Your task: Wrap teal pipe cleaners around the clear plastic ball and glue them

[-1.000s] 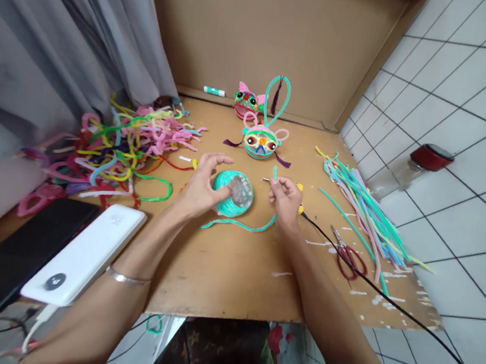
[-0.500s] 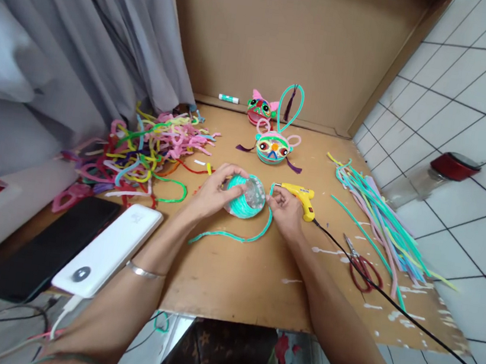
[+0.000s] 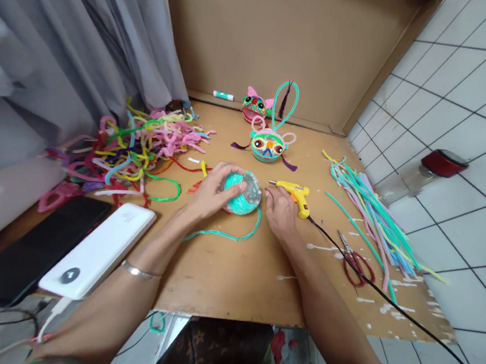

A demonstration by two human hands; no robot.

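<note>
Head cam: L hand [image 3: 212, 196] on teal ball [image 3: 244, 203]

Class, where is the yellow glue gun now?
In the head view, the yellow glue gun lies on the table beside the right hand, left of the red-handled scissors.

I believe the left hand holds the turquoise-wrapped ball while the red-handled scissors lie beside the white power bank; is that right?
Not quite: the head view shows the red-handled scissors near the straight pipe cleaners. The left hand does hold the turquoise-wrapped ball.
</note>
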